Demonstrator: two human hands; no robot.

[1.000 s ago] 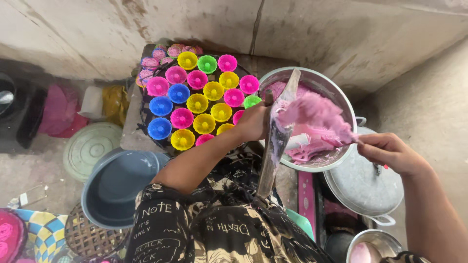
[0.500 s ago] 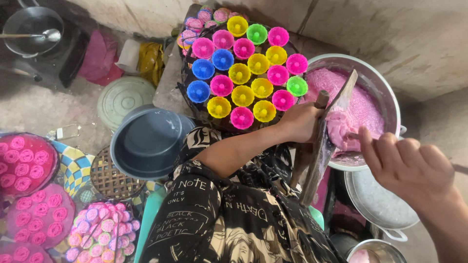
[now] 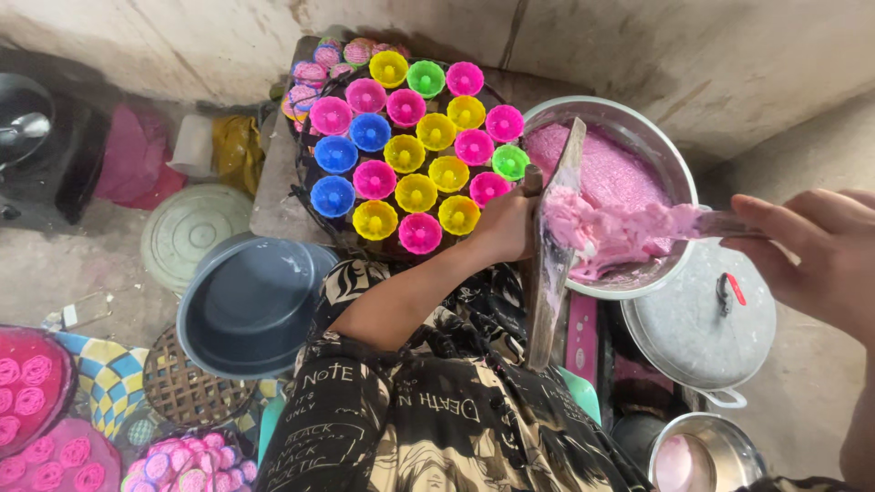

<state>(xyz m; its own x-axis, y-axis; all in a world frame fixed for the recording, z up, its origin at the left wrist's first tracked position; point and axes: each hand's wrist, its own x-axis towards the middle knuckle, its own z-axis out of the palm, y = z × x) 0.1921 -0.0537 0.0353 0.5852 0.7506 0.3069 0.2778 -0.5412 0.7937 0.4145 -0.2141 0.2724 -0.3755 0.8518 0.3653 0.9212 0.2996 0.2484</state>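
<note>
My left hand (image 3: 506, 228) grips a long flat wooden paddle (image 3: 545, 301) that leans on the rim of a metal basin (image 3: 682, 178). A lump of thick pink batter (image 3: 606, 239) sits on the paddle's blade, and more pink batter fills the basin. My right hand (image 3: 811, 251) comes in from the right holding a thin utensil (image 3: 720, 224) whose tip is in the lump. Just left of the basin, a round tray (image 3: 305, 205) carries several small plastic cups (image 3: 415, 191) in pink, yellow, blue and green.
A grey-blue bowl (image 3: 251, 305) sits by my left elbow, with a pale round lid (image 3: 187, 232) beyond it. A metal pot lid (image 3: 697, 323) and a small pot (image 3: 706, 456) lie below the basin. Trays of filled pink cups (image 3: 36, 401) stand at the lower left.
The view has swung back to the right. My right hand, which was lower and away from the batter, is now up with its utensil in the lump on the paddle.
</note>
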